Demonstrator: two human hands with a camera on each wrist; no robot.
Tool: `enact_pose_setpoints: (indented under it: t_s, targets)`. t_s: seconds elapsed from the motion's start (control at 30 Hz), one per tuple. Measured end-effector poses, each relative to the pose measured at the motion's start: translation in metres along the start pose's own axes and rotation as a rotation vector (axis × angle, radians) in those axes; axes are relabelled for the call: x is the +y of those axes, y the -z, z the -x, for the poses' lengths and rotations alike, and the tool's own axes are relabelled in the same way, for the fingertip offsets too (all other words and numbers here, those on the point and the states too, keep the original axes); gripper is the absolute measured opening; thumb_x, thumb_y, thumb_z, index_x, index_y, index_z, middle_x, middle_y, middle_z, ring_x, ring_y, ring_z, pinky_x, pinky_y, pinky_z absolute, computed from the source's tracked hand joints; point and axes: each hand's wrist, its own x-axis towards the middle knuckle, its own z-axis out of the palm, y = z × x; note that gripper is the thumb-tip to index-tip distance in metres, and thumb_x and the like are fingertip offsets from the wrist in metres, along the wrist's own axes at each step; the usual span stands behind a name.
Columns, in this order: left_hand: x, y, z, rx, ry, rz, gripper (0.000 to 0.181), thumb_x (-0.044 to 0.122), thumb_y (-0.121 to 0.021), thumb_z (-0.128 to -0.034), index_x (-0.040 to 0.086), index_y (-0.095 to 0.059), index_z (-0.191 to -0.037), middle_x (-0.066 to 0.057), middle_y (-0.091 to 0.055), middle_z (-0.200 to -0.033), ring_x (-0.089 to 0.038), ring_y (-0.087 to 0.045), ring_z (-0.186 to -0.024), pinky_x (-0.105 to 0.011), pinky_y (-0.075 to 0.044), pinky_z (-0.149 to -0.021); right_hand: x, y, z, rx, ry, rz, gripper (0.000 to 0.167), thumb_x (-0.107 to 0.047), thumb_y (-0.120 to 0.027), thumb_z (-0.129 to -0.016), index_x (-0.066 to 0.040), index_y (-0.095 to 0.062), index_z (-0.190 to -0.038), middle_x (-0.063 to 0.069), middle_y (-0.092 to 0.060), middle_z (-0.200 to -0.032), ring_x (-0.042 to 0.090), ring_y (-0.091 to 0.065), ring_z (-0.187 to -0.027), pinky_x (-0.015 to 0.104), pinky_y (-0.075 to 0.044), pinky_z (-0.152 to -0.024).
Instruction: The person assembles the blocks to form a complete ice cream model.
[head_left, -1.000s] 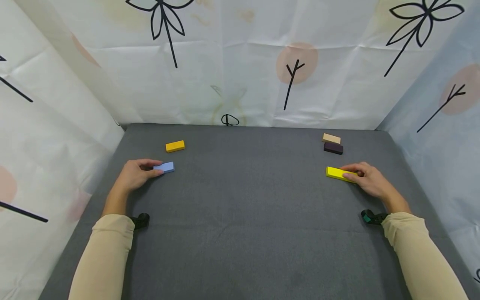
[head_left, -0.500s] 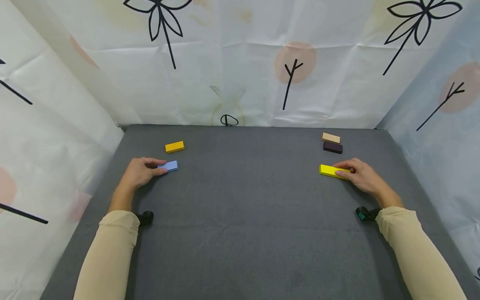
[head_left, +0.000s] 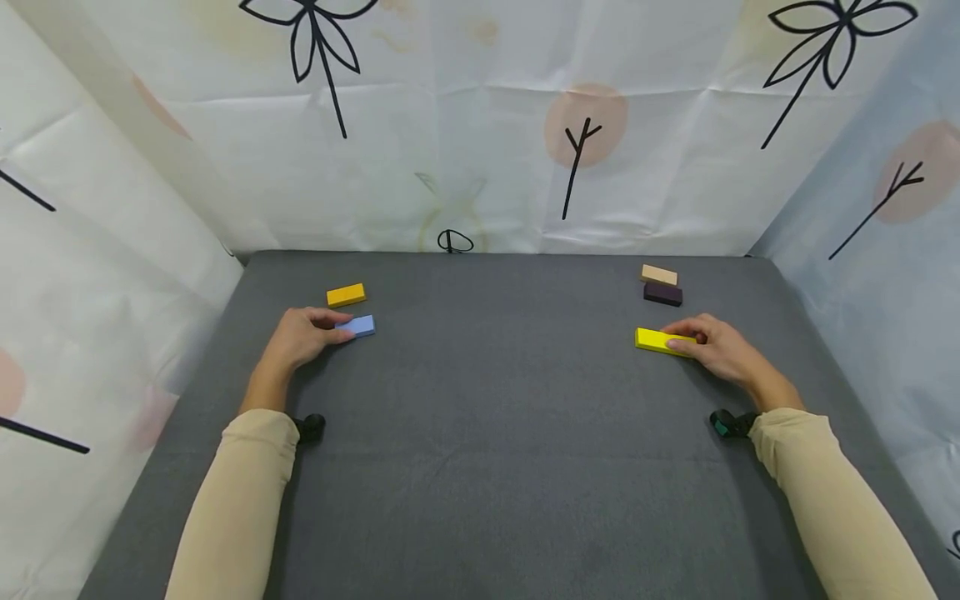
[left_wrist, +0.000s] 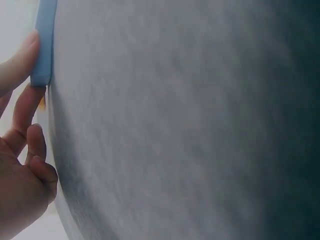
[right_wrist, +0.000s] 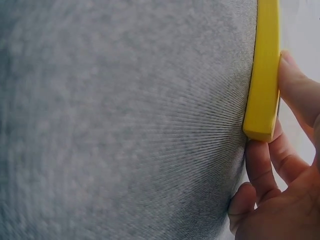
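In the head view my left hand (head_left: 303,337) pinches the left end of a light blue block (head_left: 362,325) between thumb and fingers. An orange-yellow block (head_left: 346,295) lies just behind it. On the right side, my right hand (head_left: 720,346) pinches a longer bright yellow block (head_left: 651,340) by its right end. The left wrist view shows the thumb on the blue block's (left_wrist: 45,45) face. In the right wrist view the yellow block (right_wrist: 262,80) sits on or very near the cloth, with the thumb along its side.
Behind the right hand lie a dark block (head_left: 663,294) and a tan block (head_left: 659,274), close together. Grey cloth covers the table (head_left: 487,417). White patterned fabric walls (head_left: 480,125) rise along its back and sides.
My left hand has moved right and slightly back with the blue block. My right hand has shifted left with the yellow block, then nearly stopped. The other blocks stay put.
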Motion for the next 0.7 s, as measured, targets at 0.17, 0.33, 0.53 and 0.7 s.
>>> enact_pose_setpoints:
  t_s: [0.17, 0.33, 0.53, 0.7]
  targets:
    - [0.009, -0.006, -0.002, -0.005, 0.009, -0.005, 0.043, 0.034, -0.077, -0.0927, 0.015, -0.071, -0.131, -0.018, -0.058, -0.143, -0.039, -0.045, -0.137, -0.058, -0.034, -0.118, 0.000, -0.002, 0.000, 0.019, 0.013, 0.008, 0.042, -0.031, -0.058, -0.105, 0.000, -0.063, -0.135, 0.020, -0.055, -0.115, 0.027, -0.041, -0.093, 0.037, -0.032, -0.075]
    - [0.015, -0.014, -0.006, 0.004, -0.005, -0.010, 0.043, 0.032, -0.077, -0.0927, 0.014, -0.071, -0.131, -0.019, -0.059, -0.141, -0.038, -0.048, -0.134, -0.057, -0.036, -0.116, -0.008, -0.006, -0.005, 0.029, 0.058, 0.009, 0.041, -0.029, -0.060, -0.105, -0.001, -0.064, -0.133, 0.020, -0.057, -0.116, 0.025, -0.042, -0.092, 0.036, -0.033, -0.075]
    - [0.021, -0.021, -0.013, 0.004, -0.038, -0.019, 0.043, 0.033, -0.077, -0.0923, 0.015, -0.072, -0.130, -0.018, -0.061, -0.140, -0.036, -0.052, -0.131, -0.055, -0.038, -0.115, -0.023, -0.011, -0.017, 0.012, 0.114, -0.005, 0.039, -0.027, -0.061, -0.104, -0.002, -0.066, -0.133, 0.020, -0.060, -0.121, 0.024, -0.043, -0.093, 0.035, -0.035, -0.077]
    - [0.027, -0.026, -0.016, -0.007, -0.028, -0.027, 0.043, 0.034, -0.078, -0.0920, 0.017, -0.072, -0.131, -0.016, -0.062, -0.138, -0.034, -0.051, -0.129, -0.054, -0.039, -0.113, -0.032, -0.015, -0.026, 0.011, 0.137, -0.001, 0.037, -0.025, -0.062, -0.104, -0.002, -0.067, -0.132, 0.019, -0.062, -0.119, 0.024, -0.044, -0.091, 0.034, -0.036, -0.076]
